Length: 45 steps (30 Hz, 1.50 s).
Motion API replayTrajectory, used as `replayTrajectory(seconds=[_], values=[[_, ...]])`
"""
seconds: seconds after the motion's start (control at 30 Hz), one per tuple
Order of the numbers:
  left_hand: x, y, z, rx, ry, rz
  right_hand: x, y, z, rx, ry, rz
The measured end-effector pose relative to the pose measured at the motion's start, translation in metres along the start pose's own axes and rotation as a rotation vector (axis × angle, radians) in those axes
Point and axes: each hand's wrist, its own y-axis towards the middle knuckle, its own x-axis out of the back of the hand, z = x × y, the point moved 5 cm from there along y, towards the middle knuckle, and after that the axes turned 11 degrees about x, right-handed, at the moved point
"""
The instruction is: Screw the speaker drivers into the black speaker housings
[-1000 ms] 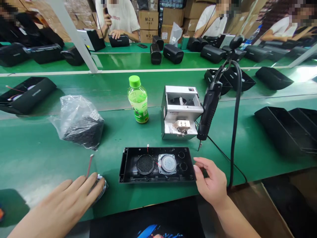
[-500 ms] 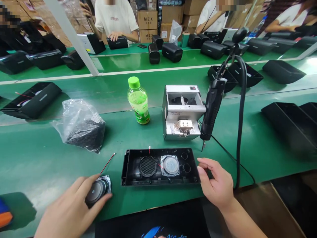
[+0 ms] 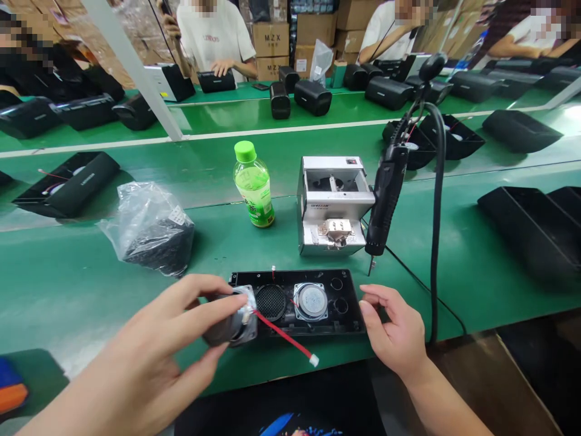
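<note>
Lifted over the left end of the black speaker panel (image 3: 281,328), a loose round speaker driver (image 3: 245,327) is gripped by my left hand (image 3: 181,339). From the driver's metal frame a red wire (image 3: 285,336) with a white plug hangs to the right. My right hand (image 3: 394,333) has its fingers curled at the panel's right end, thumb and forefinger at the edge. A second driver (image 3: 312,301) sits in the panel, right of a round mesh opening (image 3: 271,303). Just beyond the panel's right corner hangs a black electric screwdriver (image 3: 388,200), its bit pointing down.
Behind the panel stand a silver screw feeder (image 3: 333,209) and a green-capped bottle (image 3: 254,188). A plastic bag of black parts (image 3: 157,236) lies left. Black speaker housings (image 3: 68,184) are along the bench. Co-workers sit opposite; a person's hand (image 3: 223,65) touches a speaker.
My left hand has raised the driver from the bench and brought it right, over the panel's left end. The driver has turned and its wire now points right. My right hand stays by the panel.
</note>
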Motion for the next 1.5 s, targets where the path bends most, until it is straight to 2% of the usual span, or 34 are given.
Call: replayTrajectory(seconds=[0.1, 0.2, 0.4, 0.57, 0.73, 1.5], values=[[-0.006, 0.033, -0.031, -0.118, -0.002, -0.015, 0.0, -0.001, 0.001, -0.003, -0.001, -0.017], [-0.014, 0.048, -0.04, -0.18, 0.036, -0.009, -0.001, -0.001, 0.0, -0.009, 0.0, -0.027], [-0.023, 0.051, -0.041, -0.218, 0.066, 0.084, -0.005, -0.001, -0.003, -0.017, 0.027, -0.005], [-0.041, 0.055, -0.037, -0.227, 0.151, 0.136, -0.005, 0.0, -0.003, -0.019, 0.043, 0.011], [-0.055, 0.06, -0.036, -0.27, 0.139, 0.172, -0.006, -0.002, -0.004, -0.029, 0.041, 0.018], [-0.057, 0.067, -0.032, -0.282, 0.022, 0.167, -0.005, 0.002, -0.005, -0.053, 0.015, 0.055]])
